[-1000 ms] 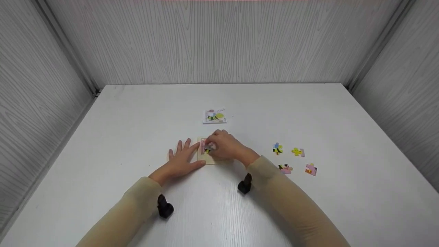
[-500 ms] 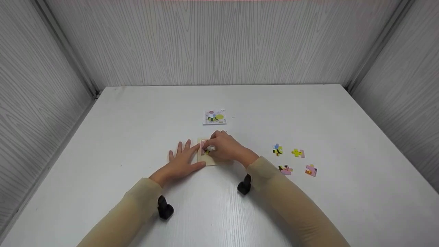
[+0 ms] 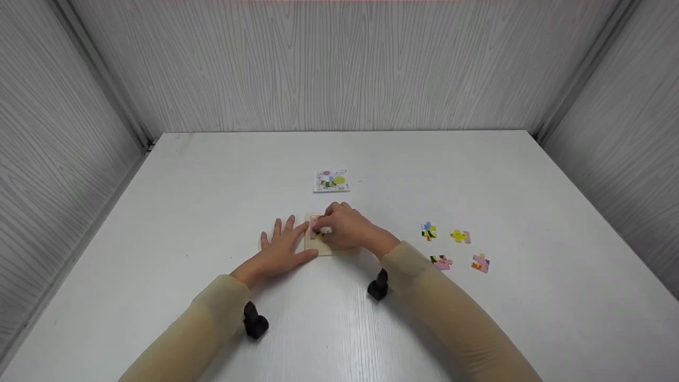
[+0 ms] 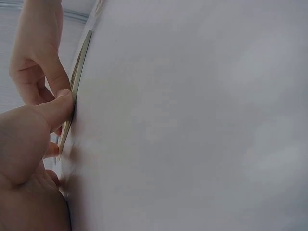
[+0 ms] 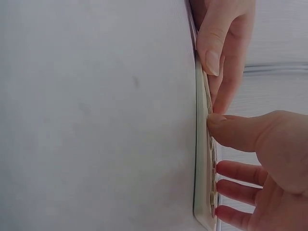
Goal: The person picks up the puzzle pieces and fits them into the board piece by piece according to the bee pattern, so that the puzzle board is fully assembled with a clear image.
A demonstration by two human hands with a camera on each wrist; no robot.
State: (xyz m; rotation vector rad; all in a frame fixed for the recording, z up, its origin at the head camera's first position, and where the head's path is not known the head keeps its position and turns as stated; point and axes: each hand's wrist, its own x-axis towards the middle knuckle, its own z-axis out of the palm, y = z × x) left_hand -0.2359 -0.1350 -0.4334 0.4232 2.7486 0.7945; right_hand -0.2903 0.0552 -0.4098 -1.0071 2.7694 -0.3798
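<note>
Noted the left hand [image 3: 281,252] laid palm-down at the left side of the puzzle board [image 3: 324,250], with grip spread, thumb at the near edge and index finger at the left edge. Noted the right hand [image 3: 347,228] bent over the same board from the right, with fingers curled downward and tips at the puzzle inside. Unable to tell from any view whether pinching a piece or only pressing with that grip. Located the board on the white surface [image 3: 223,170], between both hands, largely hidden beneath the right. Found beyond it a bee picture card [image 3: 332,181], near but apart. Recorded to the right, lying separately, a blue-and-yellow piece [image 3: 429,231], a yellow piece [image 3: 460,236], a pink-and-orange piece [image 3: 480,263] and a pink-and-black piece [image 3: 441,262], the last seen just beside the right sleeve [image 3: 461,318].
</note>
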